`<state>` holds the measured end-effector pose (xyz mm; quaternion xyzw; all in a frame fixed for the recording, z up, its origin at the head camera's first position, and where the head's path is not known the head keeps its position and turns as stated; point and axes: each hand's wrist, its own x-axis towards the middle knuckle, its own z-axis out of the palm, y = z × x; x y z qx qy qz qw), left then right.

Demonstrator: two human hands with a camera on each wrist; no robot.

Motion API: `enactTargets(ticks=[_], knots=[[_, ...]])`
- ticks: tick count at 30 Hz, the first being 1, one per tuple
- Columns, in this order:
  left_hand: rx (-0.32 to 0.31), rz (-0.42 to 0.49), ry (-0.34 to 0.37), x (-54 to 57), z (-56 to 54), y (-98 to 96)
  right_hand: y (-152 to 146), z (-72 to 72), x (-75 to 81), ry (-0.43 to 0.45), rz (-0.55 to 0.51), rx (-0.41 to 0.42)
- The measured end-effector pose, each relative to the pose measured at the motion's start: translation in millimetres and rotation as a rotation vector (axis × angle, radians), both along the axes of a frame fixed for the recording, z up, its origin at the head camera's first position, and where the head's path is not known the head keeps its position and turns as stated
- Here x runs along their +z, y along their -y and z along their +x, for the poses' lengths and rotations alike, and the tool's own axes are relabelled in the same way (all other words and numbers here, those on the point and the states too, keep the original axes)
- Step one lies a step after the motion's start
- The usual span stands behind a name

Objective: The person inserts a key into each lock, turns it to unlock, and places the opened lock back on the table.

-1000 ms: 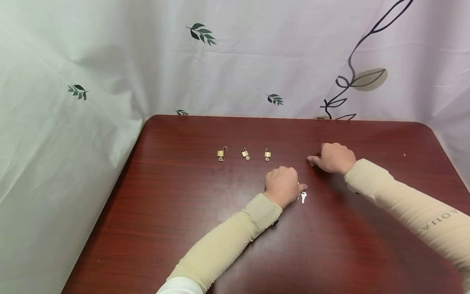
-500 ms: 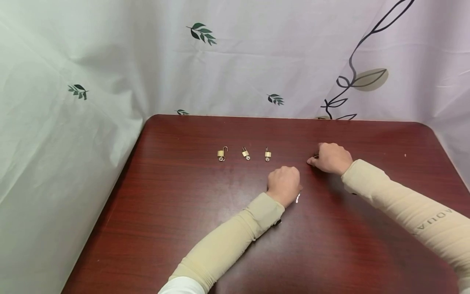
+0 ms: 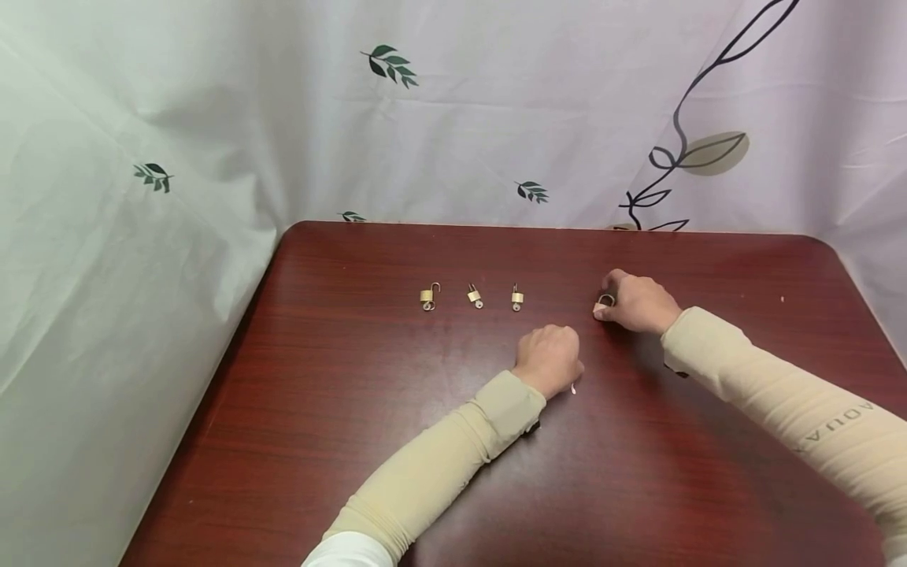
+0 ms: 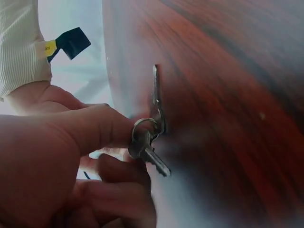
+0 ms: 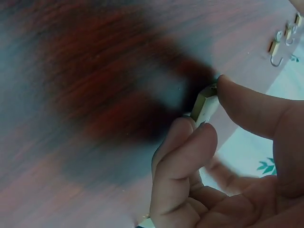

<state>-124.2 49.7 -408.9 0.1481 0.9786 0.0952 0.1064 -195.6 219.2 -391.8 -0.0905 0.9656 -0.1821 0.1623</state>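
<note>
My right hand (image 3: 641,303) pinches a small brass padlock (image 5: 204,107) between thumb and fingers at the back right of the table. Its curved shackle shows past the fingertips in the head view. In the left wrist view, my left hand (image 3: 549,361) holds a pair of small silver keys (image 4: 156,161) on a ring between thumb and curled fingers, just above the tabletop. Only a bit of a key shows beside that hand from the head. Farther left lie three more brass padlocks in a row: one with its shackle swung open (image 3: 427,297), a middle one (image 3: 474,296) and a right one (image 3: 517,298).
The dark red wooden table (image 3: 340,409) runs back to a pale curtain (image 3: 453,118) printed with leaves. Each of the three padlocks in the row has a round key head at its bottom. A tiny pale speck (image 3: 782,299) lies at the far right.
The padlock in my right hand has turned so its shackle now shows. My left hand has shifted slightly right, and the keys have swung mostly out of sight beneath it in the head view.
</note>
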Motion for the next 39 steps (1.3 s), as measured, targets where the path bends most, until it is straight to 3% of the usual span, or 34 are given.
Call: enactTargets(ticks=[6,11,20,28,39], knots=[[-0.046,-0.051,-0.067,0.1,3.9,1.3,-5.2,-5.8,-1.9,0.05,-0.034,0.004],[-0.041,-0.098,-0.093,0.3,7.0,1.6,-6.6,-6.9,-1.4,0.083,-0.05,-0.019],[-0.039,0.037,-0.139,-4.7,3.3,8.5,-9.7,-1.0,-2.1,0.112,-0.099,-0.04],[0.018,0.064,-0.101,-3.5,1.0,10.3,-9.2,0.0,-2.0,0.115,-0.119,-0.043],[-0.085,-0.007,-0.068,3.2,1.9,11.6,-12.3,0.5,-0.8,0.128,-0.153,-0.04]])
